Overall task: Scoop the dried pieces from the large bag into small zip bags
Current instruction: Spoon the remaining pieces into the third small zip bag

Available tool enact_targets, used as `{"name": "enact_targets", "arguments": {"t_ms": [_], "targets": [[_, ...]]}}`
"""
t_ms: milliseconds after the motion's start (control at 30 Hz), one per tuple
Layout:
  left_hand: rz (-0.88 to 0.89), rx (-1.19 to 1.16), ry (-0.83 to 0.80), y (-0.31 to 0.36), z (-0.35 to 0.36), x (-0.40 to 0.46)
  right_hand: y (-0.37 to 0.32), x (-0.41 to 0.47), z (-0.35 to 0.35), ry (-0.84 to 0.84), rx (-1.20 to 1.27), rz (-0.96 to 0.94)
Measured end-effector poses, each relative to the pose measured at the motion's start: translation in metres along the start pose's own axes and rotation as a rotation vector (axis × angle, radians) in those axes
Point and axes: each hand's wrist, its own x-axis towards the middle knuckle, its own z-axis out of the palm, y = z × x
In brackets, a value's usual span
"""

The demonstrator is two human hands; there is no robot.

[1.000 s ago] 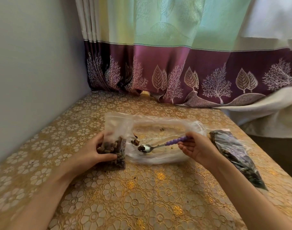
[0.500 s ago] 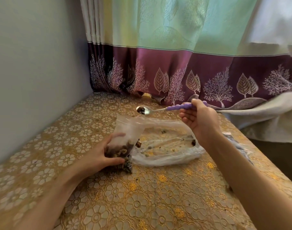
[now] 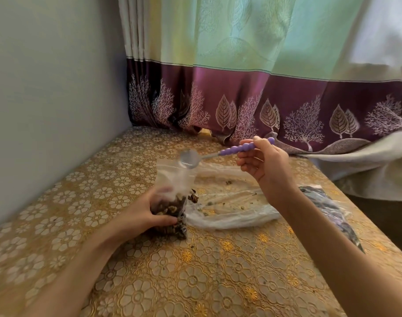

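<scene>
Left hand (image 3: 136,216) fingers curl round small zip bag (image 3: 172,197) of dried pieces, upright on worktop (image 3: 195,282); right hand (image 3: 267,170) fingers pinch purple-handled spoon (image 3: 220,153) above bag mouth; large bag (image 3: 229,202) lies flat just behind.

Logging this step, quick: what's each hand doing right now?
Left hand: fingers curled round the small clear zip bag of brown dried pieces.
Right hand: fingers pinching the purple beaded handle of the metal spoon.
</scene>
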Motion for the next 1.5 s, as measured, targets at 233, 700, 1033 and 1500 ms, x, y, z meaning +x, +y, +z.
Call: {"name": "enact_targets", "arguments": {"t_ms": [233, 700, 1033, 1500], "targets": [[0.065, 0.043, 0.115, 0.000, 0.000, -0.001, 0.021, 0.003, -0.023, 0.138, -0.266, -0.100], [0.086, 0.055, 0.118, -0.001, 0.001, -0.002, 0.049, 0.013, -0.021, -0.020, -0.329, 0.235], [0.076, 0.115, 0.127, 0.000, 0.001, -0.002, 0.069, 0.011, -0.013, 0.001, -0.033, 0.512], [0.054, 0.149, 0.138, 0.001, 0.003, -0.002, 0.048, 0.014, -0.037, 0.165, 0.008, 0.445]]}}
